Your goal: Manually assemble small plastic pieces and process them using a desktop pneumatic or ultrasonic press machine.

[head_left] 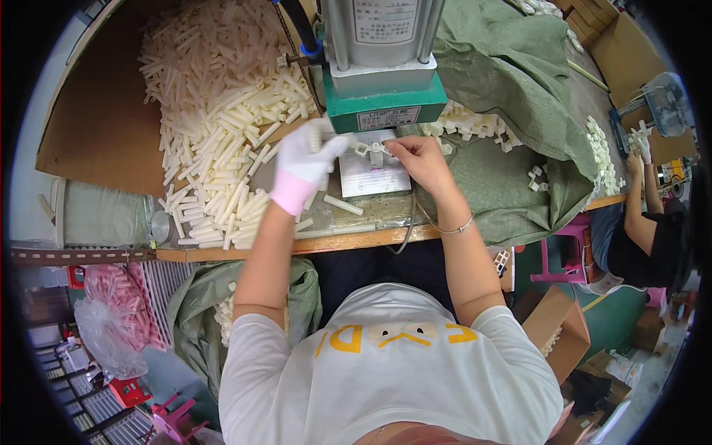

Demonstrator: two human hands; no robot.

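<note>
White shirt (393, 363) nearest, right hand (423, 162) pinches a white connector (377, 147), probably light and stiff, best gripped by an end; left hand (302, 154) blurred, can't tell its hold.

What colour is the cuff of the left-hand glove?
The cuff is pink; it shows in the head view.

My two bare forearms (265, 259) reach forward out of short white sleeves (256, 352), angled inward so that my hands sit near each other, yet apart. My left hand (305, 154) wears a white glove (291, 165) with a pink cuff (292, 194); it is blurred, its fingers bent. My right hand (421, 162) is bare, pointing forward and leftward, thumb and forefinger pinched close. A thin bracelet (458, 228) circles my right wrist (448, 206).
</note>
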